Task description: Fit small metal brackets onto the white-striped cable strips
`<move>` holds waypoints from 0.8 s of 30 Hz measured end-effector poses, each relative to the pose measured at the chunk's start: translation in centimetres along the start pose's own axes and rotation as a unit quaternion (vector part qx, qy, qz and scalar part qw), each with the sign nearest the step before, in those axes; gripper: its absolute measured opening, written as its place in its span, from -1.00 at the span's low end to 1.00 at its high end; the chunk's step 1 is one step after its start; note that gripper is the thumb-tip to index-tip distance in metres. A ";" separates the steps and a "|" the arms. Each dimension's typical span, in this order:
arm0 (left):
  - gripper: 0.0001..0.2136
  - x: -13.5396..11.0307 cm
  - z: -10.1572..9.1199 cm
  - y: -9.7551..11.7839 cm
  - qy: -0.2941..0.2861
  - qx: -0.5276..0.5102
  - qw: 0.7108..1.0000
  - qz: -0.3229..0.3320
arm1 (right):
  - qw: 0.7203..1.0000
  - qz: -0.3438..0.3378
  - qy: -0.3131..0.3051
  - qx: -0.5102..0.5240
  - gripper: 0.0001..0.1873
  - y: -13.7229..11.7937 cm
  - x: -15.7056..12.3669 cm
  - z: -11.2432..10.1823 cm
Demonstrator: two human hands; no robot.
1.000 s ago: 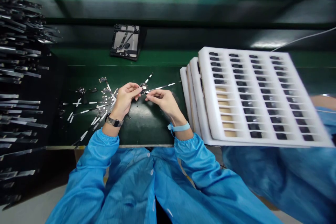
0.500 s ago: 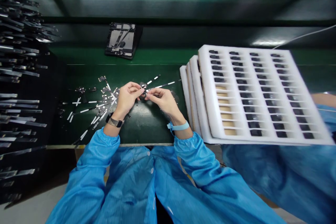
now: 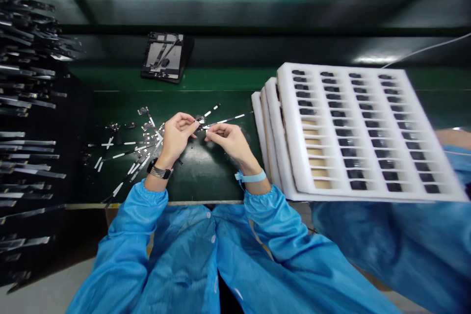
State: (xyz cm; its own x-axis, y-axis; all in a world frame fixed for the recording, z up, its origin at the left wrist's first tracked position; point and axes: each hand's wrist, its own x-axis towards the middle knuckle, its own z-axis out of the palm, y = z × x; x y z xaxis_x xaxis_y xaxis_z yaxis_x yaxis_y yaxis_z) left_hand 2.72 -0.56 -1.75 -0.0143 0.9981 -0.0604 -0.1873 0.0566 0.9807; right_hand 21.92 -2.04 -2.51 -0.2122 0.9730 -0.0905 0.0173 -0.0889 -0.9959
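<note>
My left hand is closed, with thumb and forefinger pinching a small flex cable that has a dark and silvery end. Close to its right, my right hand is closed too, thumb against fingertips; whatever is between them is too small to make out. Two thin strips with white sections reach out to the right beyond the fingers, one of them a long strip. Left of my left hand a loose heap of similar flex cables spreads over the green bench top.
White foam trays are stacked at the right, their slots holding dark parts. A flat dark framed part lies at the back. Many strips stick out from a dark rack on the left. Another person's blue sleeve shows at far right.
My fingertips have drawn apart a little, the left hand shifting slightly left with the flex cable. The framed part at the back appears a little further left.
</note>
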 end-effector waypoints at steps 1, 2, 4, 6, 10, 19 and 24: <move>-0.69 0.0 0.0 0.0 -0.002 -0.003 1.000 -0.004 | 1.000 -0.002 -0.002 -0.002 -0.65 0.0 0.0 0.1; -0.68 0.0 0.1 0.0 -0.005 -0.005 1.000 -0.010 | 1.000 -0.004 -0.003 -0.003 -0.64 0.0 0.0 0.1; -0.68 -0.1 0.1 0.0 -0.014 -0.011 1.000 -0.021 | 1.000 -0.008 -0.002 0.000 -0.64 0.1 0.0 0.2; -0.67 -0.2 0.2 0.0 -0.021 -0.013 0.999 -0.030 | 1.000 -0.009 -0.002 0.004 -0.64 0.1 0.0 0.3; -0.68 -0.3 0.2 -0.1 -0.018 -0.001 0.999 -0.039 | 1.000 -0.009 -0.004 -0.002 -0.64 0.1 -0.1 0.3; -0.66 -0.4 0.5 0.0 -0.001 0.045 0.999 -0.010 | 1.000 0.014 -0.009 0.008 -0.64 0.3 0.0 0.2; -0.65 -0.5 0.3 0.1 -0.006 0.033 0.999 -0.019 | 1.000 -0.008 0.002 -0.007 -0.61 0.3 0.0 0.2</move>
State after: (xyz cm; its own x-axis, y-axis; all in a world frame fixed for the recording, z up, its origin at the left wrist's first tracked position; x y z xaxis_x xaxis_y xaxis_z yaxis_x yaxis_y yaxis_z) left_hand 3.04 -1.04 -1.56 0.0030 0.9954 -0.0959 -0.1216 0.0955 0.9880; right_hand 21.71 -2.12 -2.77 -0.2095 0.9749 -0.0750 0.0268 -0.0709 -0.9971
